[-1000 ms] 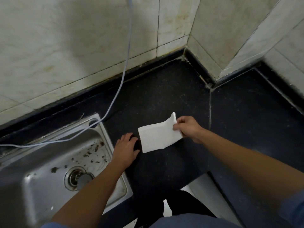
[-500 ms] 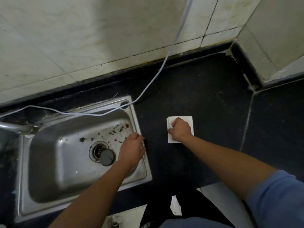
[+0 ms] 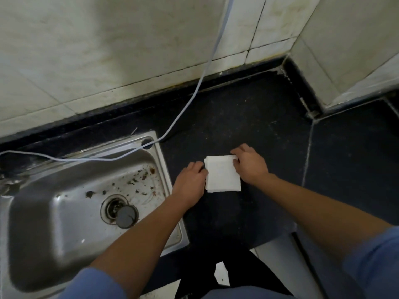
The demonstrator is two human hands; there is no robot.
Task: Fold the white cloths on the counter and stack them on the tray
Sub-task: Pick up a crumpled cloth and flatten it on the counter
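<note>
Counter (image 3: 248, 117): curled fingers (image 3: 199, 167) on cloth (image 3: 222, 175) edges

Steel sink (image 3: 54, 234) sat at left w/ dark debris specks (image 3: 138, 182) in basin, round grey plug (image 3: 127, 216) beside drain (image 3: 111, 207). Pale cable (image 3: 218, 37) ran down tiled wall (image 3: 108, 50), across sink's back rim.

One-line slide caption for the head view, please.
Left hand and right hand hold a folded white cloth on the dark counter beside a steel sink.
</note>
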